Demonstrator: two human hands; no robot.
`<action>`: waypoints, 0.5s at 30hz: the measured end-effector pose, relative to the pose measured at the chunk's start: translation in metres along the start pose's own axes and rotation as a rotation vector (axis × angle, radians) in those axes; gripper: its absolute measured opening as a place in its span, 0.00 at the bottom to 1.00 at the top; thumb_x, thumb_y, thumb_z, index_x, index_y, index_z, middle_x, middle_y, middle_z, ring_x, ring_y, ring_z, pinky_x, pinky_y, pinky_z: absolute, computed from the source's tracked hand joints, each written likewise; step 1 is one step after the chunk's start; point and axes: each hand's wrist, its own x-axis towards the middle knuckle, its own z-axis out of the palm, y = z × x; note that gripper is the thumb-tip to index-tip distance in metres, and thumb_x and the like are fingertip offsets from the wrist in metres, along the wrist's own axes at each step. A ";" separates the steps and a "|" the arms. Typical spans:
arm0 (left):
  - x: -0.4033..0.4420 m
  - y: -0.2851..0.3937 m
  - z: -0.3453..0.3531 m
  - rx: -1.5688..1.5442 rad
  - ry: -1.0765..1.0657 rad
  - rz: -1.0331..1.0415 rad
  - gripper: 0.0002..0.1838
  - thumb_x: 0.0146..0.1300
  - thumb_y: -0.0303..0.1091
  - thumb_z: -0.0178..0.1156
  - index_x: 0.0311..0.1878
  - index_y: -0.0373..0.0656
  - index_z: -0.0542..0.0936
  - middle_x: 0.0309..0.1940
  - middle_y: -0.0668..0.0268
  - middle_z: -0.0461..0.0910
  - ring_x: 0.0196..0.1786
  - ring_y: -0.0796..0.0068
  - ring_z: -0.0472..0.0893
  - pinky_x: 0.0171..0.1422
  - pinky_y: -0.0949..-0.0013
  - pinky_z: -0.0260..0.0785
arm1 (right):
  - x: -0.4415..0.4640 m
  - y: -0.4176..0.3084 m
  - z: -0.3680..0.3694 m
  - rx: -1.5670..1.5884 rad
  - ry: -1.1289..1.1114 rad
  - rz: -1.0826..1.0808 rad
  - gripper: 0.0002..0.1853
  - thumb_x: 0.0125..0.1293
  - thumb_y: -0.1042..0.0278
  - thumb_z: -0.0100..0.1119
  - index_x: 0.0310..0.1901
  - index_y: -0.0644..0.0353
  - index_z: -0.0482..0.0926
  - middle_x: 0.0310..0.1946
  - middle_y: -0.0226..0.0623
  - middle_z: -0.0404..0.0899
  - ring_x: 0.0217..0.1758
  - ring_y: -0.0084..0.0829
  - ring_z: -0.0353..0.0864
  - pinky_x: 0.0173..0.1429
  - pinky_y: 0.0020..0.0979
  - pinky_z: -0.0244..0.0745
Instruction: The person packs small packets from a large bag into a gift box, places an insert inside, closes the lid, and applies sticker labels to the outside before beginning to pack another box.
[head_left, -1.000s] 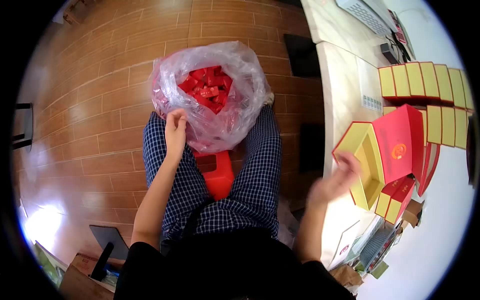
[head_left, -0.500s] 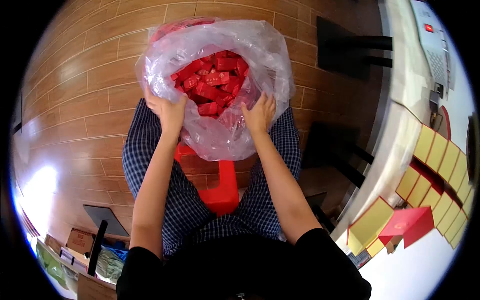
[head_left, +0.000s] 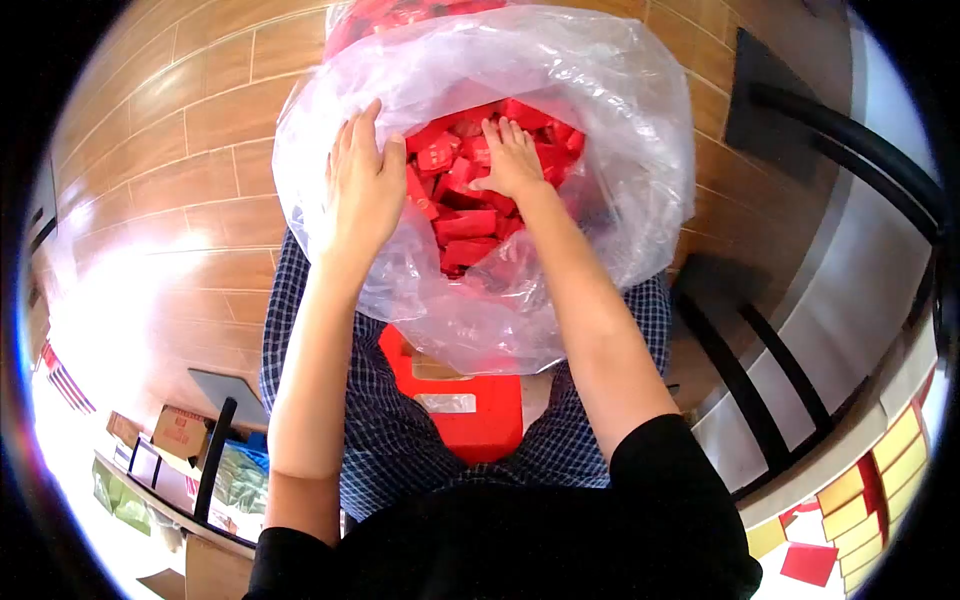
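A large translucent plastic bag (head_left: 625, 90) stands wide open between my knees, its rim folded outward. Many small red packets (head_left: 465, 225) fill the inside. My left hand (head_left: 365, 190) lies against the left side of the bag's mouth, fingers stretched out and thumb apart. Inside the opening, my right hand (head_left: 512, 165) rests over the packets with its fingers spread; its fingertips seem to touch them. No packet is visibly gripped by either hand.
Under me is a red plastic stool (head_left: 480, 430). Black metal legs (head_left: 735, 375) stand at the right, below a table edge with yellow-and-red boxes (head_left: 855, 525). A cardboard box (head_left: 180, 432) sits at lower left. More red packets (head_left: 400, 20) show beyond the bag's rim.
My right hand has gone from the bag's near right rim into the opening, onto the packets. My left hand has moved up along the left rim and opened. The view has shifted closer.
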 end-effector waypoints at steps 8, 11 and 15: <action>-0.003 0.006 -0.015 -0.110 -0.068 -0.065 0.20 0.70 0.36 0.50 0.62 0.41 0.72 0.57 0.57 0.76 0.63 0.60 0.72 0.68 0.61 0.60 | -0.023 -0.021 0.058 0.211 -0.176 0.193 0.42 0.45 0.54 0.76 0.60 0.58 0.66 0.53 0.50 0.71 0.57 0.50 0.75 0.57 0.45 0.74; -0.002 0.001 -0.012 -0.290 -0.230 -0.181 0.18 0.70 0.37 0.52 0.59 0.40 0.74 0.51 0.60 0.79 0.55 0.68 0.76 0.63 0.65 0.65 | -0.044 -0.016 0.067 0.393 0.070 0.215 0.36 0.49 0.56 0.74 0.58 0.60 0.69 0.49 0.53 0.75 0.52 0.50 0.78 0.54 0.44 0.76; -0.011 0.007 0.000 -0.585 -0.410 -0.198 0.24 0.62 0.40 0.63 0.58 0.37 0.72 0.52 0.51 0.79 0.59 0.61 0.76 0.63 0.61 0.67 | -0.073 -0.035 -0.009 0.708 0.413 0.336 0.30 0.52 0.59 0.71 0.54 0.63 0.71 0.45 0.56 0.79 0.52 0.52 0.80 0.54 0.43 0.75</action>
